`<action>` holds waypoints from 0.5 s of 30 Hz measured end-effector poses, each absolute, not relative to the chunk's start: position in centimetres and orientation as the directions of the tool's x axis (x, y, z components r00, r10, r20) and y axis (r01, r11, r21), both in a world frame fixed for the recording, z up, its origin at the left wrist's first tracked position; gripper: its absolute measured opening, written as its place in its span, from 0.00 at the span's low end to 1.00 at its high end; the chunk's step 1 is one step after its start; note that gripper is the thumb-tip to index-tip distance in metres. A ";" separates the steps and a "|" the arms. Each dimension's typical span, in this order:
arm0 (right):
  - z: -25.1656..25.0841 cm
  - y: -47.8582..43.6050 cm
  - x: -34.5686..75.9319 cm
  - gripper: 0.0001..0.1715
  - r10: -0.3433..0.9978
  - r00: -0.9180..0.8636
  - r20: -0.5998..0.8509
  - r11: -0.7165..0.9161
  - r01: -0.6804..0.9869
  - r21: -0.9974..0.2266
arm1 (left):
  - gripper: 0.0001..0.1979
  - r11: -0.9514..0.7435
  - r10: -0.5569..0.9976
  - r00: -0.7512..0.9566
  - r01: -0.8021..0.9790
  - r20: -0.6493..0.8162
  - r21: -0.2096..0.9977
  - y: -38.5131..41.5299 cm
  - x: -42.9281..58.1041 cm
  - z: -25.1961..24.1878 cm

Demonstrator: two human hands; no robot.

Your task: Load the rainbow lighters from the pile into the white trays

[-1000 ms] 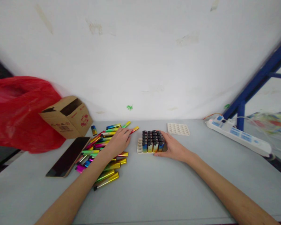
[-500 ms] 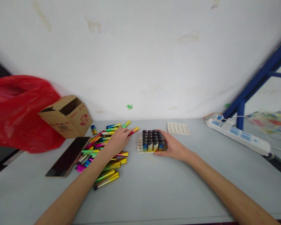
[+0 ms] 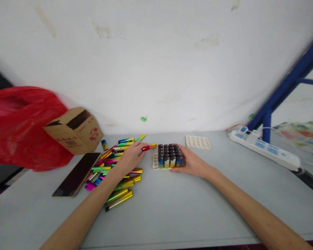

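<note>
My left hand (image 3: 131,157) pinches a red and yellow lighter (image 3: 149,147) at the right edge of a pile of colourful lighters (image 3: 114,170) on the grey table. The lighter's tip points toward a cream tray (image 3: 155,162) packed with upright lighters (image 3: 169,155). My right hand (image 3: 192,162) rests against the right side of that tray, fingers curled around its corner. The tray's left column of holes shows bare.
A second cream tray (image 3: 198,142) with bare holes lies behind the right hand. A dark phone (image 3: 77,173), an open cardboard box (image 3: 74,130) and a red plastic bag (image 3: 18,125) sit at the left. A white power strip (image 3: 263,148) lies at the right by a blue frame (image 3: 284,88).
My left hand has lifted the red and yellow lighter off the pile's edge and brought it slightly right, toward the tray. The right hand stays on the tray.
</note>
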State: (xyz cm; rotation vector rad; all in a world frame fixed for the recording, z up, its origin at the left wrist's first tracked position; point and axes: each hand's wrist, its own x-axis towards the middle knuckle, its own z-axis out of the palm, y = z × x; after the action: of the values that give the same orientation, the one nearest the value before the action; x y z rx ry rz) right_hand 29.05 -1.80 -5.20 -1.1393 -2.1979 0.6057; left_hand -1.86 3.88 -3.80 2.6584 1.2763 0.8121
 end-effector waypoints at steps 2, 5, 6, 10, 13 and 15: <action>-5.3 -1.8 29.1 0.59 0.836 -0.463 0.295 0.535 0.567 -0.626 | 0.12 -0.632 0.767 0.438 0.645 0.469 0.430 3.7 -1.7 -3.6; -5.2 -1.8 29.1 0.58 0.828 -0.470 0.305 0.546 0.555 -0.627 | 0.14 -0.529 0.848 0.300 0.500 0.436 0.685 3.6 -1.5 -3.4; -5.2 -1.8 29.0 0.58 0.825 -0.474 0.307 0.550 0.552 -0.627 | 0.15 -0.479 0.878 0.259 0.437 0.403 0.761 3.5 -1.5 -3.2; -5.0 -1.9 29.0 0.58 0.832 -0.473 0.291 0.540 0.564 -0.625 | 0.22 -0.264 0.955 0.174 0.120 0.241 0.957 2.9 -1.2 -2.4; -5.1 -1.9 29.0 0.58 0.835 -0.471 0.283 0.534 0.573 -0.622 | 0.25 -0.072 0.971 0.217 -0.123 0.098 0.990 2.0 -0.7 -1.6; -5.1 -1.9 29.0 0.58 0.834 -0.470 0.289 0.537 0.572 -0.620 | 0.25 0.011 0.968 0.249 -0.203 0.041 0.979 1.3 -0.2 -1.3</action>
State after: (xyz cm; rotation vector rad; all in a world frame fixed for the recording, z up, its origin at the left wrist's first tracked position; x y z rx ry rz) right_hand 29.04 -1.91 -5.06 -1.1333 -2.2057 0.6019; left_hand -0.20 1.29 -1.33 1.1800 0.8683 1.1212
